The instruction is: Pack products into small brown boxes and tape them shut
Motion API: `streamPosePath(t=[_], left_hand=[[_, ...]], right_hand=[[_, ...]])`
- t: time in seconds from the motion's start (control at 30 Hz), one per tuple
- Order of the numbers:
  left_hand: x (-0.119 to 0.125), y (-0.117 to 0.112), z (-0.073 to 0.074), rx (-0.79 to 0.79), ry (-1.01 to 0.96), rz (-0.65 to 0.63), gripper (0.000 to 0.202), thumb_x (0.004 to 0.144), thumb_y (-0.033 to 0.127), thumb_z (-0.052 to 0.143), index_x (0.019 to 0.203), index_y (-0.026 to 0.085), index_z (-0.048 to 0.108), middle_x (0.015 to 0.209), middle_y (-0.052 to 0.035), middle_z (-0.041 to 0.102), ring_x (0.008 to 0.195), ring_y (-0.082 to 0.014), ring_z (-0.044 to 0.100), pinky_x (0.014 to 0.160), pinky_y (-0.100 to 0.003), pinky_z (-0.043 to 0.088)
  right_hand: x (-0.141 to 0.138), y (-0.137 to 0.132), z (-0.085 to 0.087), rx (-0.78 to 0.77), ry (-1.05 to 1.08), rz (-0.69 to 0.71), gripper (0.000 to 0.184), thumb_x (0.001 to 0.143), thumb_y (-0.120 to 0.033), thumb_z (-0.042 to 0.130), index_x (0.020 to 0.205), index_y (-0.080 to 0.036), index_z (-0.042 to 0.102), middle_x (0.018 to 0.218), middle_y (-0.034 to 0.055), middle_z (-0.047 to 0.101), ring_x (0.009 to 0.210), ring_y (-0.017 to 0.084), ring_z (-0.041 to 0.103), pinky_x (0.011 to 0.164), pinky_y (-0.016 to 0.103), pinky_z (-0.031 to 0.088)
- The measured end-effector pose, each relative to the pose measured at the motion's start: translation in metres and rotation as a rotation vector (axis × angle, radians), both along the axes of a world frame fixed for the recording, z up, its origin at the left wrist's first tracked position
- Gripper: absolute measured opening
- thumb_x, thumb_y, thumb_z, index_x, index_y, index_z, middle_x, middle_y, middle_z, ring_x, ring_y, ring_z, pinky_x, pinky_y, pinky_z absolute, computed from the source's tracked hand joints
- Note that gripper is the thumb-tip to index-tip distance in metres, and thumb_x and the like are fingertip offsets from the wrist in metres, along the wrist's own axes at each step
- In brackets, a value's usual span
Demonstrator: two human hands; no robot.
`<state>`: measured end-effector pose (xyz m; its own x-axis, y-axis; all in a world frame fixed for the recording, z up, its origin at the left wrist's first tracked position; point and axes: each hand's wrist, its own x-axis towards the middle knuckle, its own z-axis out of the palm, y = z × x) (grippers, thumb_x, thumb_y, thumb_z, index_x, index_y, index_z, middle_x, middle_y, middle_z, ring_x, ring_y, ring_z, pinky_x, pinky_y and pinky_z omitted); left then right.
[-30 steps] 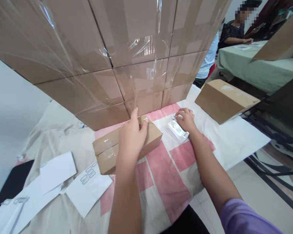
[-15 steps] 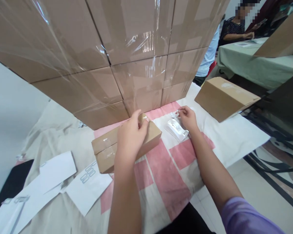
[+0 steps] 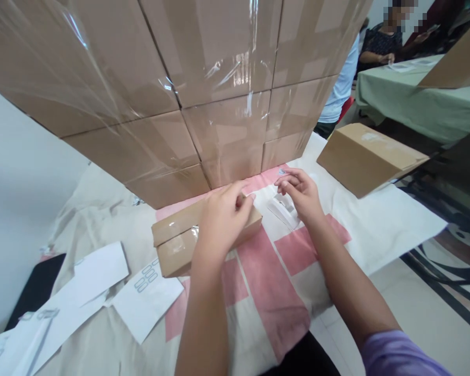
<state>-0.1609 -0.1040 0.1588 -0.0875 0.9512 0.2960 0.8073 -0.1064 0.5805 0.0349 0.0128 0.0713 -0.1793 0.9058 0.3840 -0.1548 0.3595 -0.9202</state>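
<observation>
A small cardboard box (image 3: 176, 248) lies closed on the cloth, with pieces of clear tape on its top. My left hand (image 3: 223, 216) is bent over the right part of this box, thumb and fingers curled towards each other by its far right end. Whatever they hold, if anything, is hidden. To the right, my right hand (image 3: 301, 193) hovers over a white slotted plastic piece (image 3: 288, 211), partly covering it. Its thumb and fingertips are drawn together, and anything between them is too small to make out.
Film-wrapped cardboard boxes (image 3: 227, 130) form a tall stack right behind my hands. White printed sheets (image 3: 149, 297) and a black flat object (image 3: 35, 287) lie left. Another cardboard box (image 3: 360, 162) sits right. Beyond are a person (image 3: 379, 47) and a green-covered table (image 3: 415, 104).
My left hand has shifted right along the box towards its far end. My right hand has turned and come a little left, over the white plastic piece. The view has shifted slightly.
</observation>
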Motion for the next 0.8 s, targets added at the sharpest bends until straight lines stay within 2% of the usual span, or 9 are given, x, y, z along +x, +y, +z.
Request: streamPosePath(t=[0.13,0.27,0.37,0.57,0.67,0.8], left_hand=[[0.014,0.004,-0.004,0.062,-0.016,-0.018,0.027,0.092,0.025,0.06,0.117,0.025,0.07,0.083,0.0004,0.069,0.081,-0.0178,0.063,0.076,-0.029,0.043],[0.017,0.006,-0.007,0.084,-0.026,-0.005,0.014,0.095,0.026,0.058,0.096,0.023,0.072,0.081,-0.0001,0.067,0.078,-0.017,0.061,0.073,-0.028,0.041],[0.016,0.006,-0.007,0.061,-0.034,-0.014,0.018,0.097,0.026,0.056,0.085,0.022,0.068,0.08,-0.0004,0.067,0.079,-0.0174,0.06,0.072,-0.028,0.041],[0.017,0.007,-0.006,0.019,0.027,-0.026,0.02,0.097,0.023,0.053,0.08,0.021,0.063,0.085,-0.0017,0.069,0.084,-0.0194,0.061,0.075,-0.031,0.042],[0.016,0.006,-0.005,0.007,0.012,-0.047,0.02,0.098,0.022,0.051,0.081,0.021,0.062,0.092,-0.0021,0.07,0.087,-0.0196,0.062,0.077,-0.031,0.042],[0.015,0.006,-0.005,0.017,0.069,-0.09,0.02,0.099,0.021,0.05,0.085,0.021,0.064,0.094,-0.0025,0.07,0.09,-0.0204,0.062,0.08,-0.032,0.043]], right_hand=[[-0.015,-0.021,0.003,-0.101,0.119,0.319,0.039,0.082,-0.041,0.08,0.115,-0.028,0.065,0.077,-0.0028,0.064,0.057,0.012,0.05,0.059,0.03,0.044],[-0.024,-0.035,0.003,-0.175,0.186,0.436,0.036,0.081,-0.042,0.081,0.112,-0.029,0.066,0.075,-0.004,0.059,0.055,0.011,0.045,0.058,0.03,0.041],[-0.028,-0.039,0.003,-0.223,0.209,0.429,0.036,0.078,-0.044,0.082,0.108,-0.029,0.067,0.075,-0.0038,0.057,0.056,0.012,0.045,0.059,0.031,0.041],[-0.032,-0.034,-0.002,-0.269,0.292,0.325,0.027,0.078,-0.047,0.08,0.093,-0.026,0.069,0.065,-0.0043,0.046,0.057,0.014,0.041,0.058,0.031,0.039],[-0.027,-0.027,-0.004,-0.218,0.279,0.218,0.025,0.078,-0.043,0.082,0.09,-0.026,0.068,0.064,-0.0051,0.044,0.056,0.013,0.04,0.057,0.03,0.038],[-0.021,-0.022,-0.005,-0.065,0.124,0.156,0.027,0.08,-0.041,0.082,0.101,-0.026,0.074,0.075,-0.0023,0.056,0.063,0.013,0.048,0.061,0.029,0.041]])
